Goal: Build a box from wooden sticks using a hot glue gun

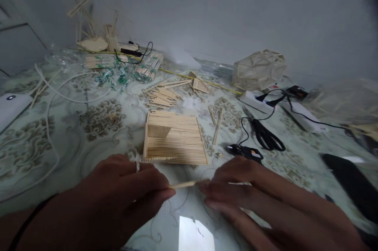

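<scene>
Working over a table (97, 125) under a patterned cloth, largest things first. Far right sits a pale faceted lantern shape (259, 69) built of sticks; near it a white power strip (256, 102) with black cords plugged in. Centre of the table: a flat panel of glued sticks (177, 138), one short wall standing along its left edge. Beyond it, loose piles of sticks (161, 97), and further off at the far left a spindly stick structure (94, 30). Right of the panel lie black scissors (267, 134) and, just nearer, a dark tool with an orange spot (245, 151). A white cable (50, 125) loops across the left side.

Near edge: our left hand (118, 199), ring on one finger and black band at the wrist, has thumb and forefinger pinched shut on the left end of a single thin stick (186, 184). Our right hand (265, 199) meets the stick's right end with its fingertips (205, 184), fingers stretched long and close together; whether they grip it or merely touch, we cannot tell. The stick lies level between both hands, just near of the panel.
</scene>
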{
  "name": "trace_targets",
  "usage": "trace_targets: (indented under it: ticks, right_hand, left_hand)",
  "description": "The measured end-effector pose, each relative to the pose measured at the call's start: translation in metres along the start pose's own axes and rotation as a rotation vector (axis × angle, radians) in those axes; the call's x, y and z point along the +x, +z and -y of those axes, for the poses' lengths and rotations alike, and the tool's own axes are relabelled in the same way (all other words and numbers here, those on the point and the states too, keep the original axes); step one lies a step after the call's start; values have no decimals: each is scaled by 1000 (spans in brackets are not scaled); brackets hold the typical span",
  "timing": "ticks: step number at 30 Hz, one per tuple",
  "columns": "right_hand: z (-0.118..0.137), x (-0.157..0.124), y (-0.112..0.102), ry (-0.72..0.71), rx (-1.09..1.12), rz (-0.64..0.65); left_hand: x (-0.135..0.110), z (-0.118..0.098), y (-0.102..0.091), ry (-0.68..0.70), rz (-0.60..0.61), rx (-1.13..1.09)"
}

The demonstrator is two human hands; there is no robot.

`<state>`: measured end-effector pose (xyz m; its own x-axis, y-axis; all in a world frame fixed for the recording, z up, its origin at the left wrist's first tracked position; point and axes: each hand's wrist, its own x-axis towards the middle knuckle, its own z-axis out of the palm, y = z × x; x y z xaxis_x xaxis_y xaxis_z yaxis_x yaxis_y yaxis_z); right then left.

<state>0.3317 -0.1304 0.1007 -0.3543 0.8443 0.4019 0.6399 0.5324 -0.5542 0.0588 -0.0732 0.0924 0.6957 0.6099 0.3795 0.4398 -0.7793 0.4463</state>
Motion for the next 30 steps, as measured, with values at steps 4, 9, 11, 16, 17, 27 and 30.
trace_targets:
  ticks: [4, 9, 11, 16, 17, 27, 30]
  right_hand:
    - [-10, 21, 2, -42, -64, -35]
    - [-16, 41, 8, -56, -83, -77]
    - [-20, 48, 11, -43, -50, -56]
    - [-36, 59, 19, 35, 25, 5]
    - [-39, 60, 21, 36, 38, 7]
    - [-41, 71, 32, 59, 156, 168]
    - [-41, 69, 33, 78, 186, 187]
  left_hand:
    - [6, 12, -13, -15, -45, 108]
    - [18, 25, -13, 16, -17, 137]
    - [21, 28, -12, 41, -18, 128]
    - [18, 38, -19, 104, -89, 181]
    - [16, 41, -20, 111, -115, 196]
    - [-4, 67, 6, 105, -81, 87]
    - [-5, 68, 11, 77, -80, 31]
